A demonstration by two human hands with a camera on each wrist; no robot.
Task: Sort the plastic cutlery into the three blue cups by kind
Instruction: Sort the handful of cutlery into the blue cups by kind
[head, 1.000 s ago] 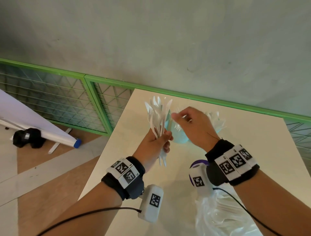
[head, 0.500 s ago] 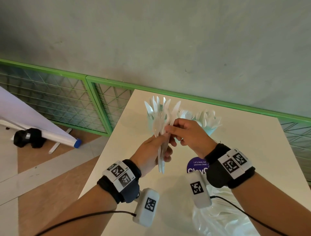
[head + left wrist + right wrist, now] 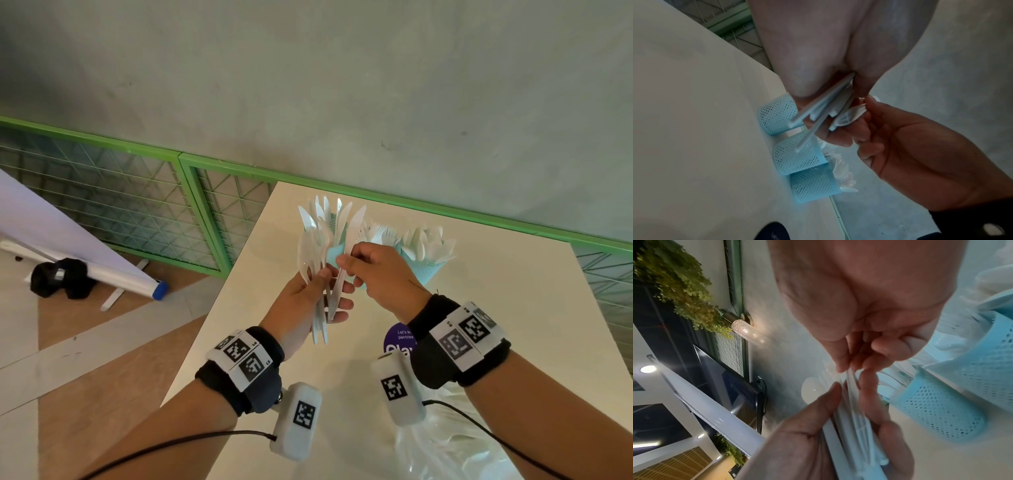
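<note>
My left hand (image 3: pixel 334 289) grips a fanned bundle of white plastic cutlery (image 3: pixel 317 240) upright above the table (image 3: pixel 513 308). My right hand (image 3: pixel 344 262) pinches the handle of one white knife (image 3: pixel 354 222) at the bundle's right side. Behind the hands stand three blue mesh cups in a row: the left cup (image 3: pixel 777 113), the middle cup (image 3: pixel 797 155) and the right cup (image 3: pixel 813 186). In the head view the hands hide most of them. White forks (image 3: pixel 380 233) and spoons (image 3: pixel 428 240) stick out of the middle and right cups.
A clear plastic bag (image 3: pixel 445 445) lies at the table's near right, beside a purple round label (image 3: pixel 399 339). The table's left edge (image 3: pixel 219 325) drops to the floor. A green mesh railing (image 3: pixel 191 192) runs behind the table, below a grey wall.
A second ago my right hand was over the cups. It has come back to the bundle and taken hold of one knife. The left hand has stayed about where it was.
</note>
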